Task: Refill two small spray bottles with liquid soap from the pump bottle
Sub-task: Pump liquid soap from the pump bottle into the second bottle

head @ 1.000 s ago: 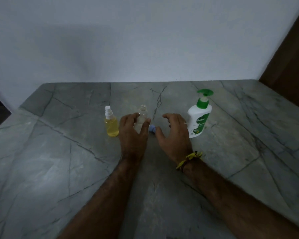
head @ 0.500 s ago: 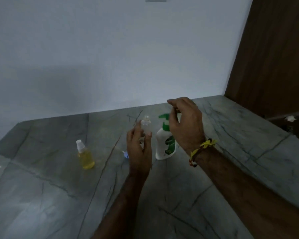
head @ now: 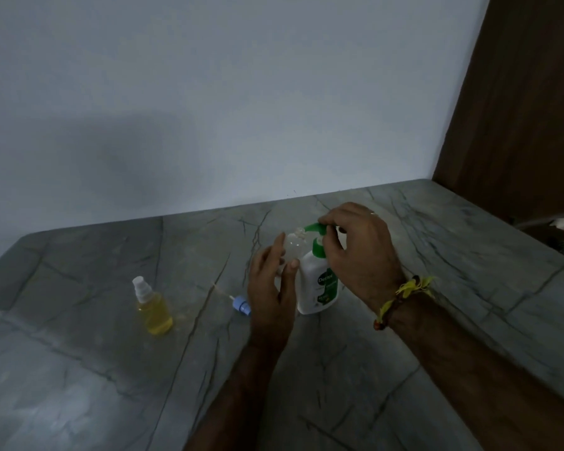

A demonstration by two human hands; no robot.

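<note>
My left hand (head: 272, 288) holds a small clear spray bottle (head: 294, 247) with no cap, its open neck just under the green spout of the pump bottle. The white pump bottle (head: 318, 288) with green label stands on the grey stone table (head: 79, 369). My right hand (head: 355, 252) sits on top of its green pump head (head: 315, 228), fingers curled over it. A second small spray bottle (head: 152, 305), holding yellow liquid and wearing a white sprayer cap, stands to the left. A blue sprayer cap (head: 241, 304) with its dip tube lies on the table between them.
A pale wall runs along the table's far edge. A dark brown wooden panel (head: 518, 109) rises at the right, past the table's right edge.
My right hand came down from above onto the pump head. My left hand brought the clear bottle's neck up under the spout. The camera view rose and shifted right.
</note>
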